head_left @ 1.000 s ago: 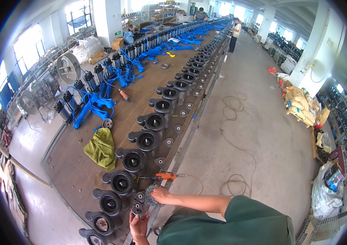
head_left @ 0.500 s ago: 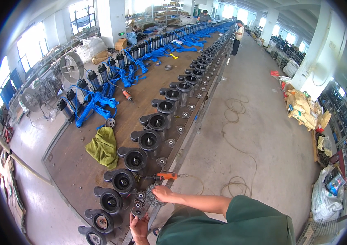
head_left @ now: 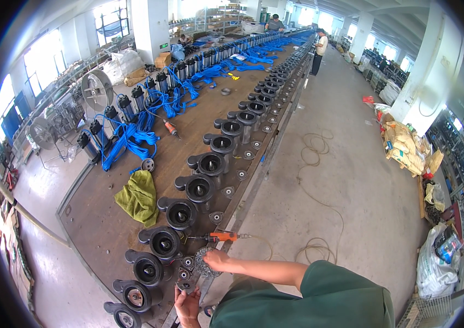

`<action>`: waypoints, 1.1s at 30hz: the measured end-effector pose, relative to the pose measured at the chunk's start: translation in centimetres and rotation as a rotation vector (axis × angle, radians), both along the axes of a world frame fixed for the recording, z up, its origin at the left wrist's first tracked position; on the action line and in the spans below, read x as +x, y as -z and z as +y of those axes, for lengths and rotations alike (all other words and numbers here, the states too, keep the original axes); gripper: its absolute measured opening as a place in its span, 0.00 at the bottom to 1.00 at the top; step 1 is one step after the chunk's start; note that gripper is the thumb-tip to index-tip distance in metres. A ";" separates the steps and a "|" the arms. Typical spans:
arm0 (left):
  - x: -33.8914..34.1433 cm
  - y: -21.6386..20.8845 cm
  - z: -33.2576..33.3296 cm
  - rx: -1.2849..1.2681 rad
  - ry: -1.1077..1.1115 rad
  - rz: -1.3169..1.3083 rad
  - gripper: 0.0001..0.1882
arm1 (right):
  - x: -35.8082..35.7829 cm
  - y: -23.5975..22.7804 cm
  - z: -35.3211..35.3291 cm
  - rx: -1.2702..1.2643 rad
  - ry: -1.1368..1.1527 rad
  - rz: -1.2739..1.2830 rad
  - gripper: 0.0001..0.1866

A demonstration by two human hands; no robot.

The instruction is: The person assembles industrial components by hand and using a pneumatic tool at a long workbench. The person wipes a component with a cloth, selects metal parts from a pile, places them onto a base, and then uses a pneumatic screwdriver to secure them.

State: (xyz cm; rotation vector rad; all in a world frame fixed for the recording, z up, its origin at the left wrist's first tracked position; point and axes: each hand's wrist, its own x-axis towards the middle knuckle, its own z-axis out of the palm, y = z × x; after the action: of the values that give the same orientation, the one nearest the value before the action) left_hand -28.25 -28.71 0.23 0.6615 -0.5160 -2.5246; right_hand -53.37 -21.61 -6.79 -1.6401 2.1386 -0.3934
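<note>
My left hand [head_left: 187,304] is at the near edge of the bench, its fingers closed on a small dark metal cover plate with a round centre [head_left: 185,286]. Another such plate [head_left: 187,262] lies just beyond it on the bench. My right hand [head_left: 216,259] reaches into a round container of small dark grey parts [head_left: 203,268], too small to name. Its fingertips are down among the parts and partly hidden. Beside both hands stands a row of black pump housings, open at the top, the closest one [head_left: 148,268] showing a shaft in its middle.
An orange power screwdriver [head_left: 222,236] lies just past the container, its hose running to the floor. A green cloth [head_left: 137,198] and a second orange driver [head_left: 171,129] rest on the bench [head_left: 98,218]. Pumps with blue cables [head_left: 128,141] line the far side. Two people stand farther off.
Almost nothing differs. My right hand stays in the container of small parts, and my left hand still holds the plate, with only a very slight shift.
</note>
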 end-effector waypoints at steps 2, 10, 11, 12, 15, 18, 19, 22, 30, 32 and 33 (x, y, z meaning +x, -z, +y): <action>0.0 -0.1 0.0 0.002 0.000 0.006 0.29 | 0.1 0.6 -0.2 -0.039 -0.032 -0.010 0.06; 0.0 -0.5 -0.2 0.006 -0.010 0.033 0.30 | 0.1 0.4 -0.1 -0.204 -0.016 0.009 0.14; 0.0 -0.5 -0.2 0.008 -0.010 0.031 0.30 | 0.0 0.4 -0.1 -0.195 -0.027 0.001 0.11; 0.1 -0.6 -0.2 0.011 -0.012 0.029 0.31 | 0.0 0.4 -0.2 -0.185 -0.039 -0.007 0.09; -0.3 -0.1 -0.2 0.013 0.004 0.026 0.31 | 0.1 2.1 0.3 -0.306 -0.061 0.037 0.08; -0.5 -0.2 -0.1 0.012 0.014 0.026 0.31 | 0.2 3.5 0.0 -0.293 -0.060 0.061 0.08; -0.6 -0.4 0.0 0.012 0.017 0.027 0.31 | 0.2 3.7 -0.1 -0.254 -0.054 0.059 0.08; -0.2 -0.5 -0.1 0.017 -0.003 0.021 0.31 | 0.1 0.4 -0.9 -0.028 -0.134 0.020 0.08; -0.2 -0.3 -0.4 0.011 0.009 0.030 0.32 | -0.6 3.0 -0.6 -0.223 -0.171 0.109 0.06; 0.2 -0.3 -0.4 0.012 -0.001 0.026 0.32 | -0.4 1.7 -0.7 -0.214 -0.161 0.107 0.05; 0.3 -0.4 -0.4 0.014 -0.003 0.028 0.33 | -0.4 1.4 -0.7 -0.206 -0.165 0.107 0.05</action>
State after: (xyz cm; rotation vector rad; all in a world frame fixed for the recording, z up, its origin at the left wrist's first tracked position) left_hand -27.98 -29.08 0.62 0.6302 -0.4870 -2.5329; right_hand -53.75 -22.29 -8.23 -1.9779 2.0748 -0.4987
